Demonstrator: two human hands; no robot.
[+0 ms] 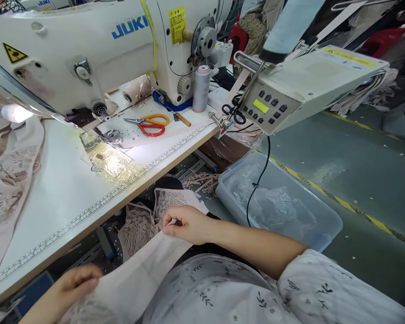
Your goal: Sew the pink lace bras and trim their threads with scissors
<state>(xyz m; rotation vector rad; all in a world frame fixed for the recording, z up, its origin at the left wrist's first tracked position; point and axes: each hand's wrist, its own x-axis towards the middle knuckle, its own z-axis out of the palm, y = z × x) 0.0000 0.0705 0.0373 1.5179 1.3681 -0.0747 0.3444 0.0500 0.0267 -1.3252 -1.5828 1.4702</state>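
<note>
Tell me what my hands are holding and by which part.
A pale pinkish-white fabric piece, stretched between the two: the right hand pinches its far edge in the fingers, and the left hand grips its near end.

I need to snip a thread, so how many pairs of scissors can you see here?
3: an orange-handled pair and a red-handled pair overlapping on the table, and a black pair beside the control box. Others may be hidden.
</note>
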